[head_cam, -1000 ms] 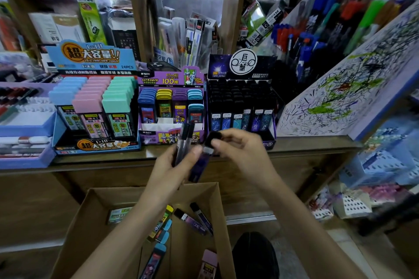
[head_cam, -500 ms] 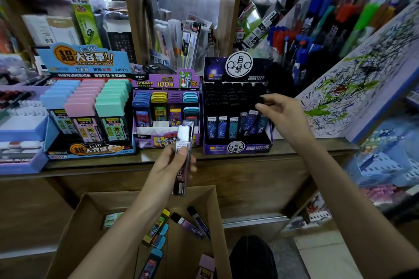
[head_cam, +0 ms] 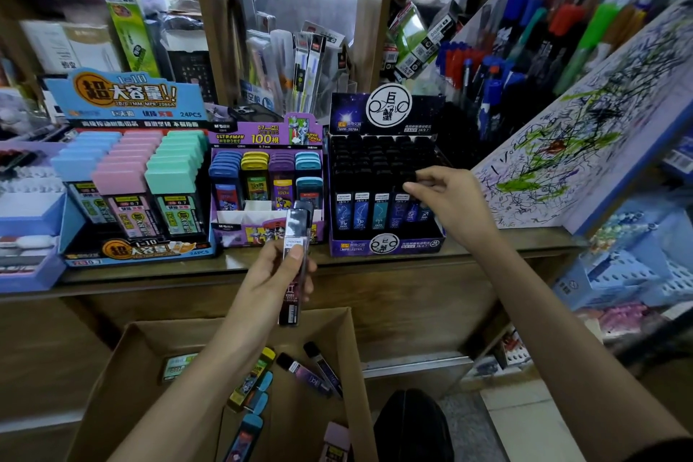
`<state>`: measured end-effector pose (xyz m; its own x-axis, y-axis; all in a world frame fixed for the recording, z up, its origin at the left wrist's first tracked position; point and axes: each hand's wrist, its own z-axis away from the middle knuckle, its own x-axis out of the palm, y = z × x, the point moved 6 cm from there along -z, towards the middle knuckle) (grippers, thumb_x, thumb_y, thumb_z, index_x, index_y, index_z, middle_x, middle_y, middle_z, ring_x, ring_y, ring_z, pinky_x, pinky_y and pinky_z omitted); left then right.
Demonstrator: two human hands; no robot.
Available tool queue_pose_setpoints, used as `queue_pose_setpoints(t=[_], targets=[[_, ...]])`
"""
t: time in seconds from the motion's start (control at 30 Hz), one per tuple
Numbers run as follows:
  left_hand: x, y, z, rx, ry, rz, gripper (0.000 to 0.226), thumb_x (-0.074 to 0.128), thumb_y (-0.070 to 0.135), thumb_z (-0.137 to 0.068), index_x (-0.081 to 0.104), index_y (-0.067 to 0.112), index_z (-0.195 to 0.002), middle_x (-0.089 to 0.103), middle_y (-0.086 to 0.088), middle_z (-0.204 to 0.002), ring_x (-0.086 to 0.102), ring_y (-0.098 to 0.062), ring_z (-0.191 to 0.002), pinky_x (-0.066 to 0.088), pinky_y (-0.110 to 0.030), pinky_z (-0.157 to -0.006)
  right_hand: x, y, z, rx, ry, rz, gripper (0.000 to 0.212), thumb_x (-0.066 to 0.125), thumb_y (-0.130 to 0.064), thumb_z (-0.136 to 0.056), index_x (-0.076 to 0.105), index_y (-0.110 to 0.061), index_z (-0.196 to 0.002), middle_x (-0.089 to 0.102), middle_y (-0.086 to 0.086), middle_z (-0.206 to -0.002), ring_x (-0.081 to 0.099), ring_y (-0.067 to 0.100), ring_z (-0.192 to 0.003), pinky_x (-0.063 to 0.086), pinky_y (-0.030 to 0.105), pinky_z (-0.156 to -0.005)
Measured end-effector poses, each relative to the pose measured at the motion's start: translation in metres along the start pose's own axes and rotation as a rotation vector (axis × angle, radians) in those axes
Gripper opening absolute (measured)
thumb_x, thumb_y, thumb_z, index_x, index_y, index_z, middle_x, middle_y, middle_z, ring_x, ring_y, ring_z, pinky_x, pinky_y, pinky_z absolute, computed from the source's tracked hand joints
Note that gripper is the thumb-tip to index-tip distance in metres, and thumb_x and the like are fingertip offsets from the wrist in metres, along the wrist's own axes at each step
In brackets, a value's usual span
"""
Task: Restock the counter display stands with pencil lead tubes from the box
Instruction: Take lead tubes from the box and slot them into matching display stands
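Observation:
My left hand (head_cam: 275, 276) grips a couple of dark pencil lead tubes (head_cam: 296, 236), held upright in front of the counter edge. My right hand (head_cam: 455, 199) reaches into the dark purple constellation stand (head_cam: 386, 242) and pinches the black cap of a lead tube (head_cam: 411, 176) standing in its front row, near the right side. Left of it stand the purple Ultraman stand (head_cam: 262, 135) and the blue stand (head_cam: 127, 97) with pastel-capped tubes. The cardboard box (head_cam: 123, 368) lies open below, with several loose tubes (head_cam: 303, 371) inside.
The stands sit side by side on a wooden counter (head_cam: 487, 248). A scribbled test pad (head_cam: 585, 146) slopes up at the right, with pen racks (head_cam: 487, 79) behind it. Blue trays (head_cam: 26, 214) are at the far left and a dark shoe (head_cam: 412, 424) beside the box.
My right hand took one tube from the bunch in my left hand and carried it up to the dark purple stand. My left hand rose slightly and stays in front of the counter.

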<state>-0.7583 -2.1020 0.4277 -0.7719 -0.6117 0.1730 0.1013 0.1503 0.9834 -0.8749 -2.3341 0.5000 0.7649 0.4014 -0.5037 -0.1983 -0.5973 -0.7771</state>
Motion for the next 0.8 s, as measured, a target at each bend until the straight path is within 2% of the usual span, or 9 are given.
queue_pose_setpoints(t=[0.07, 0.13, 0.2, 0.3, 0.37, 0.47, 0.6, 0.7, 0.8], targets=[[0.002, 0.001, 0.001, 0.008, -0.004, -0.010, 0.031, 0.049, 0.040, -0.082, 0.054, 0.019, -0.105, 0.066, 0.009, -0.076, 0.059, -0.005, -0.063, 0.050, -0.018, -0.059, -0.001, 0.001, 0.000, 0.018, 0.022, 0.023, 0.013, 0.069, -0.021, -0.084, 0.069, -0.015, -0.095, 0.064, -0.015, -0.075, 0.062, -0.005, -0.068, 0.051, 0.012, -0.065], [0.005, 0.002, 0.002, 0.022, -0.010, -0.022, 0.030, 0.049, 0.038, -0.084, 0.054, 0.017, -0.104, 0.065, 0.010, -0.075, 0.058, -0.005, -0.062, 0.050, -0.017, -0.059, -0.001, 0.000, 0.001, 0.045, -0.006, 0.073, 0.007, 0.068, -0.027, -0.084, 0.067, -0.020, -0.084, 0.067, -0.007, -0.073, 0.066, 0.005, -0.071, 0.055, 0.023, -0.069], [0.009, 0.004, 0.003, 0.035, -0.017, -0.026, 0.027, 0.049, 0.035, -0.087, 0.053, 0.015, -0.104, 0.064, 0.009, -0.074, 0.057, -0.005, -0.062, 0.050, -0.017, -0.059, 0.000, -0.004, 0.004, 0.064, -0.030, 0.181, 0.017, 0.066, -0.034, -0.085, 0.067, -0.018, -0.082, 0.068, -0.002, -0.073, 0.066, 0.011, -0.070, 0.056, 0.031, -0.069], [0.015, 0.008, 0.003, 0.060, -0.029, -0.032, 0.029, 0.050, 0.036, -0.086, 0.053, 0.013, -0.103, 0.063, 0.009, -0.072, 0.057, -0.006, -0.062, 0.049, -0.017, -0.058, -0.009, -0.016, 0.015, 0.003, 0.061, 0.407, 0.031, 0.059, -0.044, -0.088, 0.069, -0.014, -0.086, 0.065, -0.004, -0.070, 0.061, 0.012, -0.068, 0.053, 0.031, -0.063], [0.020, 0.010, 0.002, 0.068, -0.048, -0.041, 0.032, 0.050, 0.037, -0.083, 0.053, 0.013, -0.103, 0.062, 0.010, -0.072, 0.056, -0.006, -0.062, 0.049, -0.017, -0.058, -0.010, -0.028, 0.028, -0.027, 0.055, 0.227, 0.029, 0.055, -0.042, -0.090, 0.069, -0.017, -0.084, 0.066, -0.006, -0.067, 0.064, 0.010, -0.066, 0.053, 0.029, -0.061], [0.031, 0.011, 0.002, 0.072, -0.074, -0.038, 0.031, 0.050, 0.037, -0.082, 0.052, 0.015, -0.102, 0.062, 0.012, -0.070, 0.056, -0.004, -0.061, 0.048, -0.016, -0.057, 0.014, -0.049, 0.051, 0.021, -0.133, -0.203, 0.016, 0.058, -0.035, -0.090, 0.066, -0.027, -0.080, 0.069, -0.007, -0.071, 0.066, 0.004, -0.068, 0.048, 0.014, -0.060], [0.040, 0.010, 0.003, 0.081, -0.054, -0.087, 0.035, 0.051, 0.043, -0.078, 0.052, 0.020, -0.105, 0.060, 0.006, -0.073, 0.058, -0.003, -0.064, 0.047, -0.013, -0.057, 0.042, -0.061, 0.076, 0.047, -0.214, -0.287, 0.009, 0.067, -0.025, -0.084, 0.063, -0.033, -0.082, 0.066, -0.008, -0.079, 0.063, 0.004, -0.075, 0.051, 0.018, -0.066], [0.043, 0.010, 0.003, 0.082, -0.045, -0.122, 0.036, 0.051, 0.043, -0.078, 0.052, 0.023, -0.107, 0.058, -0.001, -0.085, 0.060, -0.009, -0.073, 0.048, -0.014, -0.060, 0.047, -0.060, 0.084, 0.065, -0.226, -0.338, 0.011, 0.066, -0.015, -0.085, 0.061, -0.025, -0.089, 0.063, -0.008, -0.082, 0.061, 0.004, -0.079, 0.053, 0.020, -0.072], [0.045, 0.009, 0.004, 0.076, -0.040, -0.148, 0.030, 0.046, 0.048, -0.079, 0.052, 0.028, -0.100, 0.059, -0.002, -0.086, 0.060, -0.013, -0.076, 0.048, -0.019, -0.063, 0.045, -0.058, 0.088, 0.107, -0.248, -0.448, 0.008, 0.063, -0.009, -0.086, 0.059, -0.015, -0.089, 0.062, -0.002, -0.083, 0.060, 0.005, -0.075, 0.051, 0.018, -0.066]])
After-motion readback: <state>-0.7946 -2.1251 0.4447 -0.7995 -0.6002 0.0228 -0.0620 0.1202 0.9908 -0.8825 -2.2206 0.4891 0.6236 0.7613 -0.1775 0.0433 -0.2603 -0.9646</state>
